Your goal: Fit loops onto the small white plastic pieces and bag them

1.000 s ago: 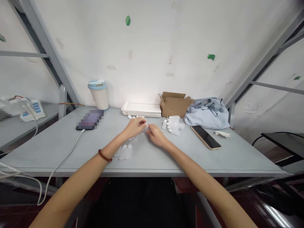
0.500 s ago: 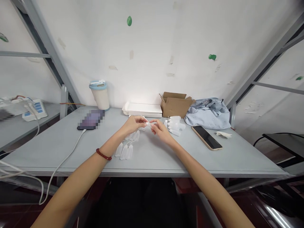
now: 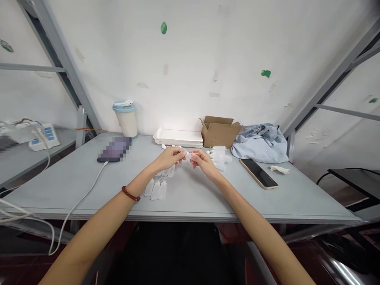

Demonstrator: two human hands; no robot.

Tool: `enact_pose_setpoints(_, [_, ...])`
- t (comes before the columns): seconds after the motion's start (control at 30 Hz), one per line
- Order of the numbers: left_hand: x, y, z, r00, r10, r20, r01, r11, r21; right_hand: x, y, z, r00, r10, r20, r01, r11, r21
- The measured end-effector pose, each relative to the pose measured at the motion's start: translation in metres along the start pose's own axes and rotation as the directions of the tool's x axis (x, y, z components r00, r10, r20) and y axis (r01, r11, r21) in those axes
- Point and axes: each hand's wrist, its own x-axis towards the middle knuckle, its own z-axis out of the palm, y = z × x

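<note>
Over the middle of the table my left hand [image 3: 171, 157] and my right hand [image 3: 204, 163] meet, thumb and fingers closed in a pinch on each. Between their fingertips is a small whitish, partly clear plastic piece [image 3: 188, 153]; the fingers cover most of it, so its exact kind is unclear. Below my left hand lie several small translucent plastic bottles [image 3: 157, 190] with narrow necks, some hidden by the hand. More such translucent bottles [image 3: 220, 158] are grouped just right of my right hand. A few small white pieces [image 3: 164, 147] show behind my left hand.
Along the wall stand a lidded cup [image 3: 126, 120], a stack of white trays [image 3: 181, 138], an open cardboard box [image 3: 219, 134] and a bunched blue cloth [image 3: 261, 144]. A charging phone [image 3: 114, 149] lies left, another phone [image 3: 258, 173] and a crumpled tissue [image 3: 280, 170] right.
Both hands have shifted slightly right, the left also a little down, and their fingertips are closer together around the small piece. The bottles on the table look the same.
</note>
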Motion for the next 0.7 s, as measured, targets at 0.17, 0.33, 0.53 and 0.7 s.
enact_pose_setpoints(0.17, [0.000, -0.002, -0.005, 0.997, 0.032, 0.076, -0.032, 0.999, 0.010, 0.000, -0.003, -0.001, 0.999, 0.035, 0.004, -0.035, 0.999, 0.021])
enact_pose_setpoints(0.33, [-0.003, 0.002, -0.005, 0.994, 0.060, 0.091, -0.063, 0.998, 0.028, -0.002, -0.007, -0.001, 0.994, 0.110, 0.014, -0.111, 0.989, 0.095])
enact_pose_setpoints(0.53, [-0.002, 0.001, -0.002, 0.997, 0.026, 0.070, -0.025, 1.000, -0.014, -0.003, -0.012, -0.002, 0.992, 0.129, 0.002, -0.128, 0.983, 0.134])
enact_pose_setpoints(0.7, [-0.001, -0.004, 0.001, 0.996, -0.064, 0.056, 0.066, 0.997, -0.034, -0.002, -0.009, 0.000, 0.997, 0.078, 0.005, -0.078, 0.996, 0.034])
